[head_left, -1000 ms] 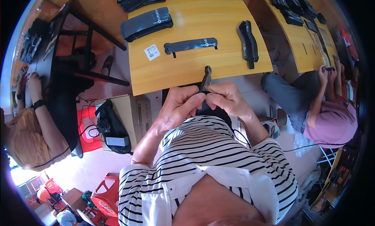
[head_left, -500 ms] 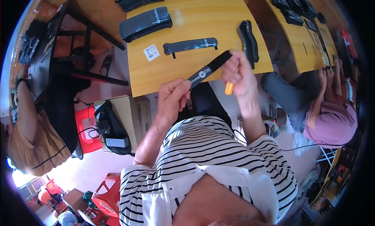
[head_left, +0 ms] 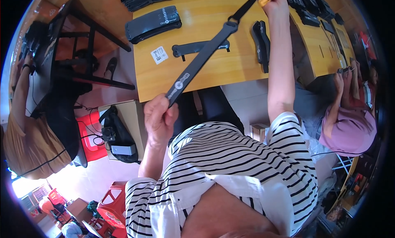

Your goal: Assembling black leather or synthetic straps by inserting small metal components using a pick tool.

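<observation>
Yellow wood covers the table (head_left: 152,84) at the person's front, and its near edge passes just beyond the left hand (head_left: 159,116). That hand is closed around the near end of a black strap (head_left: 199,63), fingers curled under and thumb over. From there the strap slants across, over the table and away to the right, and looks straight and tight. To do this stretch well, I would keep the left grip firm and the strap flat, so that it doesn't twist, and pull in one line through the joint (head_left: 232,25), where a thinner black band (head_left: 247,8) goes on.

Under the strap's line lies another strap (head_left: 187,50), with a white label (head_left: 159,55) to its left and a pair of straps (head_left: 260,47) to its right; a steady pull should clear them. Farther back sits a stack (head_left: 153,24). Farthest, the right hand (head_left: 276,3) grips the band's far end and a small orange piece (head_left: 263,1); its exact hold I cannot tell.
</observation>
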### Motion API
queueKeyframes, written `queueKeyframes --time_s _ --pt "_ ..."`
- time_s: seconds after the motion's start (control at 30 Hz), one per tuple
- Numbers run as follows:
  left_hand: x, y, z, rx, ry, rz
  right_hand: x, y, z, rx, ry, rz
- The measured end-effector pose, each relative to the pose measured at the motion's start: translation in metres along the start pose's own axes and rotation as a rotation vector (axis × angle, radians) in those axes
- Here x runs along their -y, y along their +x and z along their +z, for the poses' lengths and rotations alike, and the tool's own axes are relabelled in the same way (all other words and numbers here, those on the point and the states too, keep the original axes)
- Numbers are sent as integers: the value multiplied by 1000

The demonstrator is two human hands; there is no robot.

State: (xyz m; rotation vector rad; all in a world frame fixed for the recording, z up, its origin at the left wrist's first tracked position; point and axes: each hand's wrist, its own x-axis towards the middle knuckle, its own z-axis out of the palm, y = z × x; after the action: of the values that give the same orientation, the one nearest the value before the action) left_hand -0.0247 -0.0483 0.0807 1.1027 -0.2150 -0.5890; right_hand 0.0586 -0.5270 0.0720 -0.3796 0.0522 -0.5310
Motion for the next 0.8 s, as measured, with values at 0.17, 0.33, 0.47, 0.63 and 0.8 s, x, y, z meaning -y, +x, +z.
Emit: queueKeyframes --time_s 0.17,0.33,0.47,0.63,0.8 --pt "-13 -19 -54 -139 -186 161 51 13 -25 -172 0 -139" --pt "18 8 -80 -377 -49 180 12 -64 43 -12 -653 -286" --pt "56 35 -93 -533 136 38 -8 -110 61 -164 -1059 -334" --pt "76 37 -102 -483 171 -233 -20 -140 61 54 -1883 -718" --pt "68 27 -98 -437 385 -301 -32 -163 65 82 -1946 -826"
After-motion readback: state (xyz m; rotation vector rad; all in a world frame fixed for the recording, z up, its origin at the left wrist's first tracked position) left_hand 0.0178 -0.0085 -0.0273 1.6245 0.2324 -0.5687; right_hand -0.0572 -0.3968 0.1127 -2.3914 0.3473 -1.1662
